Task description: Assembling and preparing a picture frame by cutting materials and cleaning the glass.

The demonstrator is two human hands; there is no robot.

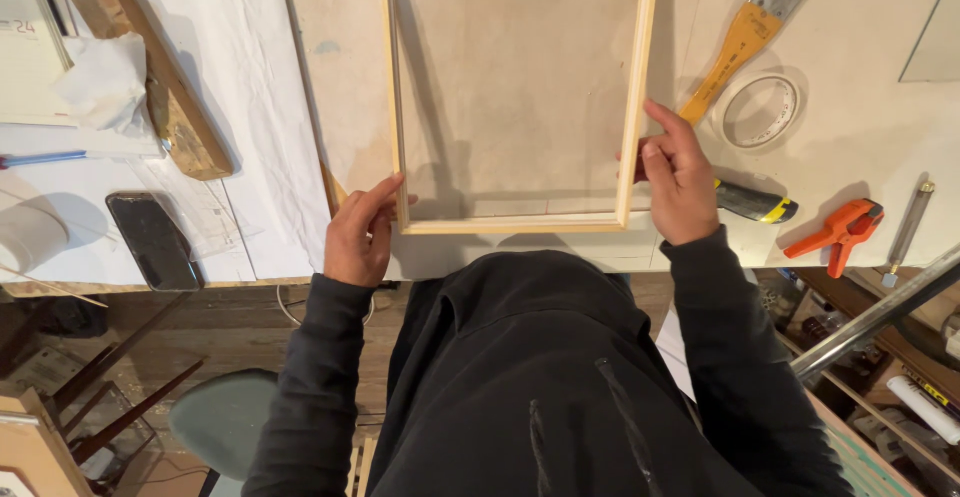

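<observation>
A light wooden frame (640, 87) lies flat on the pale worktop (860, 147) in front of me. My left hand (358, 235) grips its near left corner, thumb and fingers pinching the wood. My right hand (678, 179) holds the right rail near its lower end, fingers curled over the edge. Both arms wear dark sleeves.
A wide paintbrush with an orange handle (745, 42), a roll of tape (760, 110), a utility knife (752, 203), an orange clamp (838, 229) and a metal tool (908, 225) lie to the right. A phone (153, 240), wooden plank (150, 67) and crumpled cloth (100, 82) sit left.
</observation>
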